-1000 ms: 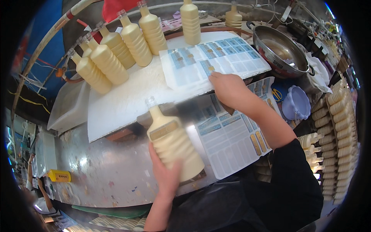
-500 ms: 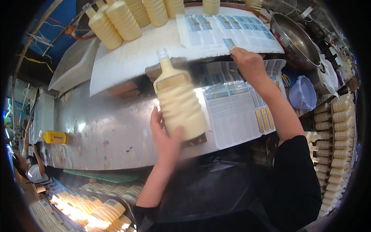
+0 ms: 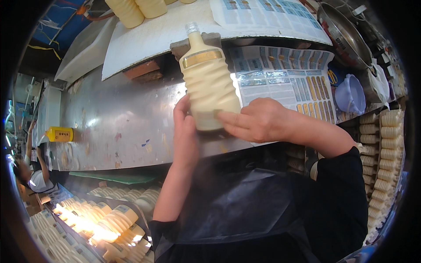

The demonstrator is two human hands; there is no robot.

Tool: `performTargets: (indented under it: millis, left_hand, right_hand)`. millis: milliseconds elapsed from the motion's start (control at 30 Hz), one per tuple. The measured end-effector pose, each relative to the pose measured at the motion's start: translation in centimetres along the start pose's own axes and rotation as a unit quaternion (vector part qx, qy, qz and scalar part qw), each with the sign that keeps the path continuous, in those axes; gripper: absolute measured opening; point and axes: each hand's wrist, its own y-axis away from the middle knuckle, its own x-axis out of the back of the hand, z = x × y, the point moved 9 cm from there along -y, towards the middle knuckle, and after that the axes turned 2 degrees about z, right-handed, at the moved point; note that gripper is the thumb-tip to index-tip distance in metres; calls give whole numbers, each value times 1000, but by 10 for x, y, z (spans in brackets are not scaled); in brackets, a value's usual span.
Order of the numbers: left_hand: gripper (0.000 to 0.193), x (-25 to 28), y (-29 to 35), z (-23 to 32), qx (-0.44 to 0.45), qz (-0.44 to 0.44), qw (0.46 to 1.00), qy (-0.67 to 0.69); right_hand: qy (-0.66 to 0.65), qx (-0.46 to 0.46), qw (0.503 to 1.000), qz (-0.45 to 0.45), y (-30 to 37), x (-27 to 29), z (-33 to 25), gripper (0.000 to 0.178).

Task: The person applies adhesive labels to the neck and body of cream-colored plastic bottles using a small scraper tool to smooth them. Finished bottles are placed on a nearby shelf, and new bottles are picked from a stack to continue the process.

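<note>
A cream, ribbed bottle (image 3: 209,87) with a clear threaded neck and a gold label (image 3: 201,58) lies tilted over the metal table, its neck over a grey-brown block (image 3: 177,49). Along its lower left side my left hand (image 3: 186,131) is closed, fingers partly hidden by the bottle. My right hand (image 3: 261,120) has its fingers pressed together against the bottle's lower front. Beneath those fingertips is a blurred greyish label (image 3: 207,117). Sheets of blue and gold labels (image 3: 285,90) lie right of the bottle.
Behind stands a white raised board (image 3: 144,41) with more cream bottles (image 3: 125,11) and a label sheet (image 3: 263,17). A purple bucket (image 3: 350,95) and a metal pan (image 3: 344,35) are at right. A yellow bottle (image 3: 59,134) lies left, near another person (image 3: 38,177). Stacked bottles (image 3: 112,221) fill the lower left.
My right hand has come from the far label sheet, where it held a small blue label, down to the bottle's lower front. The view has shifted, so the far bottles are partly cut off.
</note>
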Motion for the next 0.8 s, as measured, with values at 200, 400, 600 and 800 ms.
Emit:
performTargets:
  millis: [200, 400, 600, 800]
  left_hand:
    - [68, -2, -4, -14, -15, 37, 997, -72]
    - [67, -6, 2, -12, -36, 42, 996, -65]
    - [53, 0, 2, -19, -59, 42, 997, -22]
    - [56, -4, 4, -19, -71, 44, 996, -42]
  right_hand:
    - [12, 27, 999, 23, 21, -9, 7, 28]
    - [-54, -71, 996, -1, 50, -12, 25, 30]
    - [-353, -498, 789, 69, 86, -45, 54, 36]
    - [-445, -609, 655, 44, 85, -85, 46, 52]
